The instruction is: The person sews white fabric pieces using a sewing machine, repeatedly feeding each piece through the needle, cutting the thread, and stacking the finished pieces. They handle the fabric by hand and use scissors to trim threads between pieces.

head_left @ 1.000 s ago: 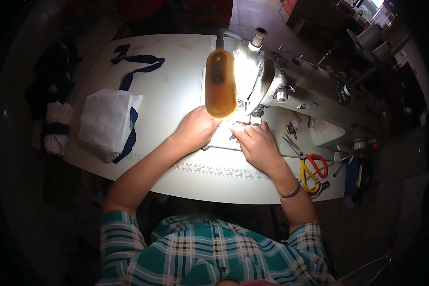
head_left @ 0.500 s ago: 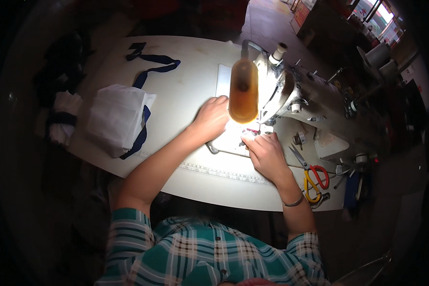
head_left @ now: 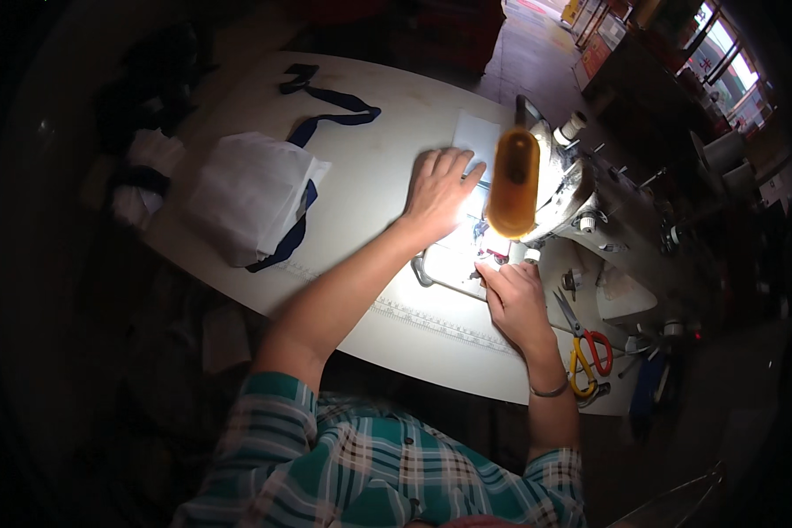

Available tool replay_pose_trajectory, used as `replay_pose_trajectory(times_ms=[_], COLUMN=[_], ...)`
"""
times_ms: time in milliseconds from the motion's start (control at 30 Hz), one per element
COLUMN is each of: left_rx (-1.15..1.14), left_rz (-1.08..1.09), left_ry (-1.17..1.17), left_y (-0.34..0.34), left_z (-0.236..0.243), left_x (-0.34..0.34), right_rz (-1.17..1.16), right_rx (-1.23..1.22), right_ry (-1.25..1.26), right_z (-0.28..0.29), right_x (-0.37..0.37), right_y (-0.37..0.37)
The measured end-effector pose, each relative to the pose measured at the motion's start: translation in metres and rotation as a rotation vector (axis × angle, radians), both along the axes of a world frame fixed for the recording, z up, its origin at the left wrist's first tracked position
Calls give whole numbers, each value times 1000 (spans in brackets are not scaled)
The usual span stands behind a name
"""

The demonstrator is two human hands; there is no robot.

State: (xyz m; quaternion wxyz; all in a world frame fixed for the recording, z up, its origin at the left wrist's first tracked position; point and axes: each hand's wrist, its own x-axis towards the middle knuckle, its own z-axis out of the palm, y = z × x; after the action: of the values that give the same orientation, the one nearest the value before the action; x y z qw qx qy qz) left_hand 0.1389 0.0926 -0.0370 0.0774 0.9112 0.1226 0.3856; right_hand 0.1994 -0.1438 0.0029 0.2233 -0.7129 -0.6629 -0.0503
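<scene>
The sewing machine [head_left: 581,195] stands on the right part of the white table [head_left: 400,101]. Its sewing end sits between the two hands, under a brown lamp [head_left: 513,195]. The left hand [head_left: 443,195] is just left of the lamp, palm down, with its fingers a bit apart and pointing to the far side. It looks open. The right hand [head_left: 517,301] is on the near side of the sewing end. Its fingers are bent and close to a small red piece [head_left: 496,256], but I cannot tell if they pinch anything. The light there is too bright to see well.

The machine is long. Its sewing end points left, and its body runs off to the right and a little nearer.

The table's near edge goes along just past the person's shirt [head_left: 396,466]. A printed ruler [head_left: 444,327] lies between that edge and the machine. On the left, a wide piece of table top lies between the left hand and a white cloth bundle [head_left: 246,198]. A dark blue strap [head_left: 339,117] bends across the far left. On the right, scissors [head_left: 578,330] lie just beside the right hand, tips pointing far and left, so there is less room there.
</scene>
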Motion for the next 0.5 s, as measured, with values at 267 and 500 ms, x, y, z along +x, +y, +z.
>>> replay_pose_trajectory(times_ms=[267,500], left_rx=[-126,50], left_rz=[-74,516], left_ry=[-53,-65], left_y=[-30,69], left_z=[31,50], left_x=[-94,-269], right_rz=[25,53], right_rx=[19,-5], right_ry=[20,26], right_z=[4,4], right_x=[-2,-11], right_y=[0,-1])
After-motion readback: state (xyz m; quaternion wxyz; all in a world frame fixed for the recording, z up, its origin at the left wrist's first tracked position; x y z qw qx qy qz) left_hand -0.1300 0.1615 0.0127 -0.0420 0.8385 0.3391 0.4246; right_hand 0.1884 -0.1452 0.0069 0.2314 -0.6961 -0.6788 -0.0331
